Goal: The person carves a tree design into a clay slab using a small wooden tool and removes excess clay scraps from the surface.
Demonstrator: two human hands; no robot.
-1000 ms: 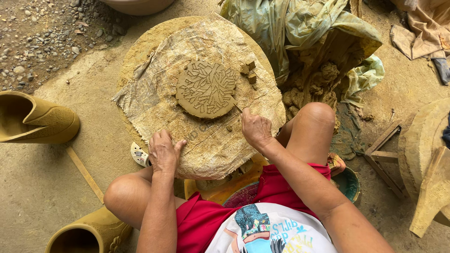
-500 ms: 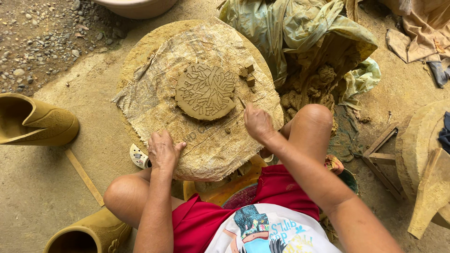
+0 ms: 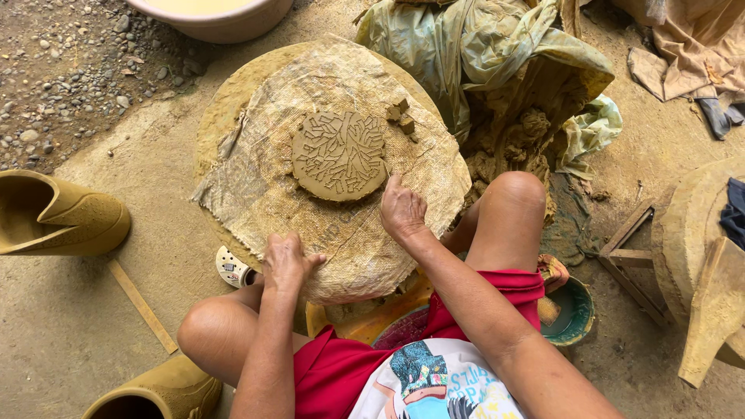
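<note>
A flat round clay disc [image 3: 339, 154] with a branching cut pattern lies on a burlap sack [image 3: 264, 178] spread over a round work slab. My right hand [image 3: 401, 209] is at the disc's lower right edge, fingers closed on a thin stick-like tool whose tip touches the clay. My left hand [image 3: 286, 260] rests flat on the sack near the slab's near edge, holding nothing. Small clay scraps [image 3: 401, 116] sit beside the disc at its upper right.
A plastic-wrapped heap of clay [image 3: 504, 85] stands to the right. Yellow rubber boots lie at left [image 3: 58, 217] and bottom left [image 3: 155, 392]. A pale basin [image 3: 209, 15] sits at the top, a green bowl [image 3: 574, 310] by my right thigh, wooden pieces [image 3: 698, 256] at far right.
My right hand has slid up the sack toward the disc's edge. My left hand stays in about the same place on the sack.
</note>
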